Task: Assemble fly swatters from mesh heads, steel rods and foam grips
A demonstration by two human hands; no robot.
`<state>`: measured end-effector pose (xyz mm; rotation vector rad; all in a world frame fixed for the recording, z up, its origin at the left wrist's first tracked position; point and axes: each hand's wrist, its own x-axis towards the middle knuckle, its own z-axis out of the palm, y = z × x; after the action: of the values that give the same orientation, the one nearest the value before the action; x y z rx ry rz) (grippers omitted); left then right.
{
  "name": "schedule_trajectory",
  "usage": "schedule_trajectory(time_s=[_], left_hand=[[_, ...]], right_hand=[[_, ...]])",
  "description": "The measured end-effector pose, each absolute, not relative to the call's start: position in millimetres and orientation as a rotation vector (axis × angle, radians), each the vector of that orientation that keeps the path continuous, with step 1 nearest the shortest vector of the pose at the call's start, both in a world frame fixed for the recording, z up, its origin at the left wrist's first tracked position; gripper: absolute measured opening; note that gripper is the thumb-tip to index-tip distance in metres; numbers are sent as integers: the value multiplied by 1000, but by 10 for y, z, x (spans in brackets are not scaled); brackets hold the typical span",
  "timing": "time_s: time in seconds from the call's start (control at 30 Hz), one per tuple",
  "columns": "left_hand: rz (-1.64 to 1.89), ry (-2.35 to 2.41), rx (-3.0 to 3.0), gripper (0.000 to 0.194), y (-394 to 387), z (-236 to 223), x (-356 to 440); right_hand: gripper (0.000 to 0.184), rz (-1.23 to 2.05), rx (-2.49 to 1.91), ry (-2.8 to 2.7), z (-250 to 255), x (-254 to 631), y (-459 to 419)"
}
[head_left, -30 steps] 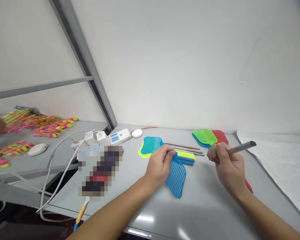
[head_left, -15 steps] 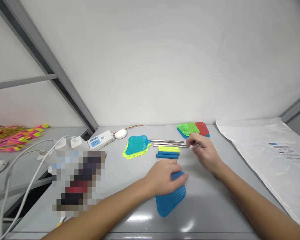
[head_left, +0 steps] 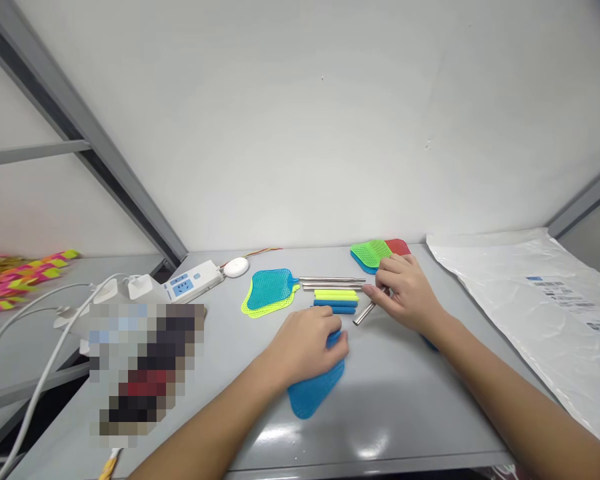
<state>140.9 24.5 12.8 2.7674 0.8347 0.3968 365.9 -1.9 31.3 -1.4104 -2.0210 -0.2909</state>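
My left hand (head_left: 310, 340) is closed on the neck end of a blue mesh fly swatter head (head_left: 313, 392), whose wide end points toward me. In my right hand (head_left: 403, 290) is a shiny metal tube (head_left: 365, 313), its free end slanting down toward the left hand. Between and beyond the hands lie yellow handle grips (head_left: 336, 295) and blue handle grips (head_left: 343, 310). Behind these rest several metal rods (head_left: 330, 283), joined at the left to a blue swatter head (head_left: 270, 288) that overlaps a yellow swatter head (head_left: 253, 308). A bit of something blue (head_left: 429, 343) shows beneath my right wrist.
A stack of green (head_left: 373, 252) and red (head_left: 398, 247) swatter heads lies near the wall. At left are a power strip (head_left: 195, 281), a white round device (head_left: 236, 267) and white cables. A white plastic bag (head_left: 520, 300) covers the right side.
My left hand has shifted left with the blue swatter head. My right hand has turned, and the metal tube now shows below its fingers. The camera view has moved slightly.
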Motion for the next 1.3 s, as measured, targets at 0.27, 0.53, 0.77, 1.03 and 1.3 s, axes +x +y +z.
schedule_trajectory(time_s=[0.27,0.53,0.77,1.03,1.3], left_hand=[[383,949,3004,15,295,196,1357],[387,1171,2988,12,427,157,1317],[380,1093,2956,7,435,141,1303],[603,772,2930,12,363,202,1364],[1095,732,2580,11,319,210,1382]], right_hand=[[44,-370,-1592,-2000,246,3679,45],[45,-379,-1708,-1929,269,3750,59],[43,-427,-1698,-1915,297,3751,45],[42,-451,-1641,-1939,285,3717,41],[41,-428,-1587,-1954,290,3641,12]])
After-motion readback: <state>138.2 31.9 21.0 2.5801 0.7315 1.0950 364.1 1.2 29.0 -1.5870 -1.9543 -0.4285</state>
